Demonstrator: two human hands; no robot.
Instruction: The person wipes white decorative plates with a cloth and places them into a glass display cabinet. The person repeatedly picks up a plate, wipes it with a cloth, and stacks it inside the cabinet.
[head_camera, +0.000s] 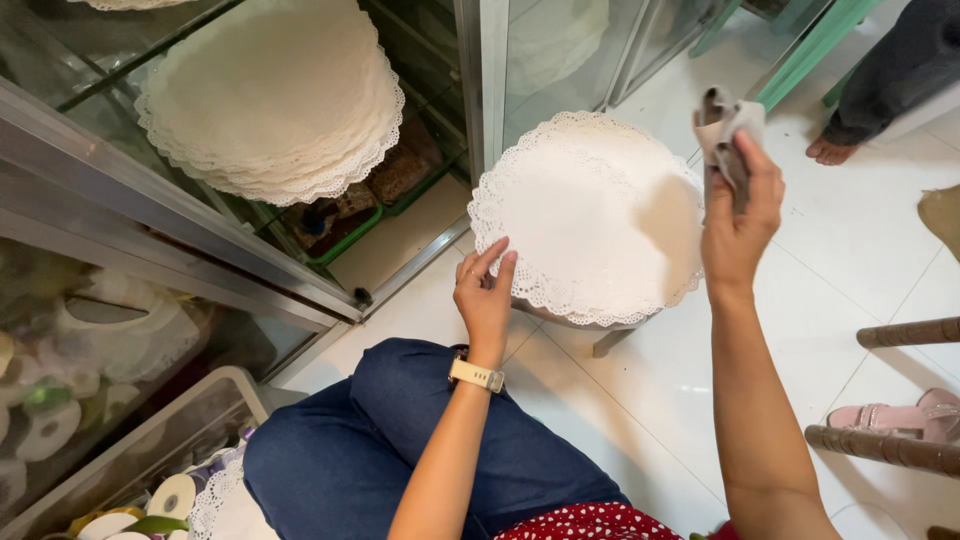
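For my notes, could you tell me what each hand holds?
Right hand grips a bunched grey cloth by its lower part; left hand only touches the doily stack's edge.

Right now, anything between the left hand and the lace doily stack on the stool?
Nothing visible. The left hand already has its fingers at the near edge of the doily stack. The right hand holds a grey cloth above its right side.

White lace-edged doilies (585, 215) being shown on white floor tiles (850, 250); grey cloth (727, 125) being held; blue jeans (420, 440), red white-dotted top (590, 523) being worn.
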